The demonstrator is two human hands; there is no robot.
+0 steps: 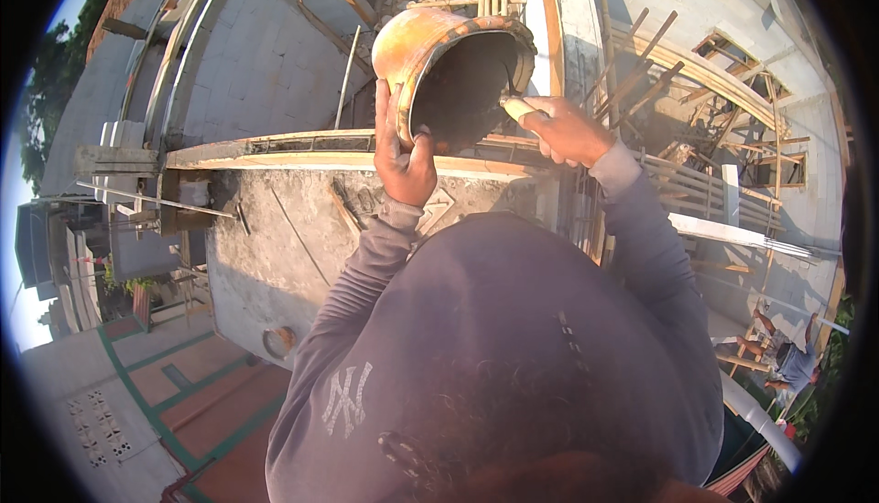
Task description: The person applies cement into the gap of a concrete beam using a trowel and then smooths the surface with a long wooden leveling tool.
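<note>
An orange, mortar-smeared bucket [414,38] is tipped on its side above the wall's edge, its dark mouth turned toward me. My left hand [406,162] grips it at the left of the rim, fingers along the outside and thumb at the lip. In my right hand [569,130], closed round its pale handle, is a trowel [515,108]. The trowel's metal end reaches into the right side of the mouth, where shadow hides most of the blade. What lies inside the bucket is too dark to make out.
Beneath the bucket runs a board-edged formwork [348,162] with steel bars inside. A rough concrete slab [265,247] lies at left, with loose sticks on it. Bamboo poles [705,187] and scaffolding stand right, over a drop. Another person [789,361] is at the far lower right.
</note>
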